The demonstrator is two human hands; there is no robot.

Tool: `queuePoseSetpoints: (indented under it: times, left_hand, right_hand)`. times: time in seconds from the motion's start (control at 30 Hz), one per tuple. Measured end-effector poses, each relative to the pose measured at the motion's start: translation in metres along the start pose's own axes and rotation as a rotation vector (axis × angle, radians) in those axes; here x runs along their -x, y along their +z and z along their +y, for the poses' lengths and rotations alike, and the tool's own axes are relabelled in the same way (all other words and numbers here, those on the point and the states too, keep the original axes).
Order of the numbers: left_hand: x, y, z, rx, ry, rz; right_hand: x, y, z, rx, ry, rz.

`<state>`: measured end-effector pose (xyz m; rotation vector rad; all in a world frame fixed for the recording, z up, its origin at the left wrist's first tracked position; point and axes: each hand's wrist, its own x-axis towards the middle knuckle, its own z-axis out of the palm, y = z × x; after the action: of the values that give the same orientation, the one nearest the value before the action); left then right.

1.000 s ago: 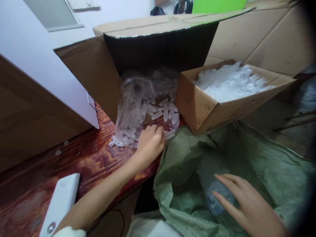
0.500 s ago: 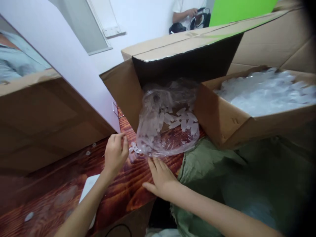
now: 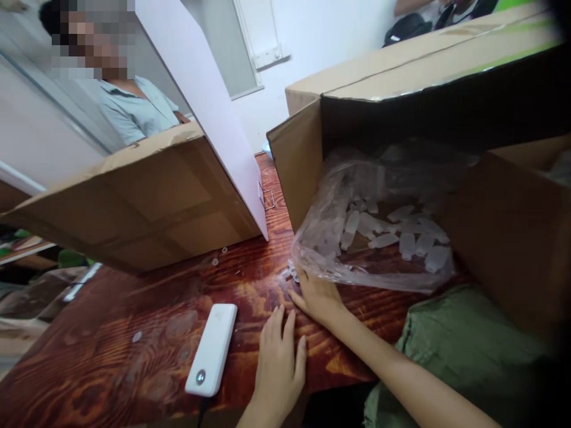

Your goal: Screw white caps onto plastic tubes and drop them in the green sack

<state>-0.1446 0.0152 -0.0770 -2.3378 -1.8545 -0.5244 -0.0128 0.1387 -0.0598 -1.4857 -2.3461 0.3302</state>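
My left hand lies over the reddish wooden table, fingers stretched out and holding nothing. Just beyond it, my right hand reaches to the front edge of a clear plastic bag, with its fingers extended. Its fingertips are beside a small cluster of whitish plastic pieces; the bag partly hides them. Inside the open bag lie several translucent, flat, bottle-like plastic pieces. The bag spreads out from an open cardboard box.
A white power bank with a cable sits left of my left hand. Small white rings dot the table. A cardboard sheet and white panel stand behind. Green cloth is at right; a person is beyond.
The view has swung left. My left hand has drawn back toward me and opened out flat. My right hand has moved forward to the small pieces by the bag's edge.
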Motion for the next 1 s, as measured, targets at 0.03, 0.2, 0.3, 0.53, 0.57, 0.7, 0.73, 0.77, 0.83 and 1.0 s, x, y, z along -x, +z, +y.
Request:
queuePoseSetpoints:
  times: [0.03, 0.2, 0.3, 0.53, 0.57, 0.7, 0.73, 0.77, 0.83, 1.0]
  left_hand:
    - [-0.001, 0.0, 0.0, 0.001, -0.002, 0.003]
    - [0.001, 0.001, 0.0, 0.026, -0.022, 0.023]
    - [0.0, 0.001, 0.001, 0.045, -0.041, 0.022]
    - [-0.002, -0.001, 0.0, 0.079, -0.048, 0.032]
    - [-0.002, -0.001, -0.001, 0.087, -0.055, 0.034]
    - [-0.001, 0.001, -0.001, 0.121, -0.092, 0.05]
    - [-0.001, 0.001, -0.001, 0.129, -0.099, 0.053]
    - [-0.001, 0.001, -0.001, 0.136, -0.105, 0.053]
    - [-0.001, 0.001, -0.001, 0.15, -0.111, 0.051]
    - [-0.001, 0.0, -0.002, 0.171, -0.114, 0.049]
  right_hand:
    - [-0.002, 0.0, 0.001, -0.006, -0.023, -0.01]
    - [-0.008, 0.001, 0.004, -0.026, -0.095, -0.047]
    - [-0.008, 0.001, 0.005, -0.028, -0.12, -0.042]
    - [-0.004, -0.005, 0.001, -0.019, -0.173, -0.059]
    - [-0.002, -0.006, 0.001, -0.012, -0.171, -0.061]
    - [0.001, -0.007, -0.001, 0.024, -0.155, -0.067]
    - [0.001, -0.007, -0.001, 0.03, -0.153, -0.069]
    - [0.002, -0.008, -0.001, 0.034, -0.151, -0.072]
    - [0.002, -0.009, -0.001, 0.038, -0.148, -0.079]
    - [0.012, -0.015, 0.001, 0.055, -0.165, -0.089]
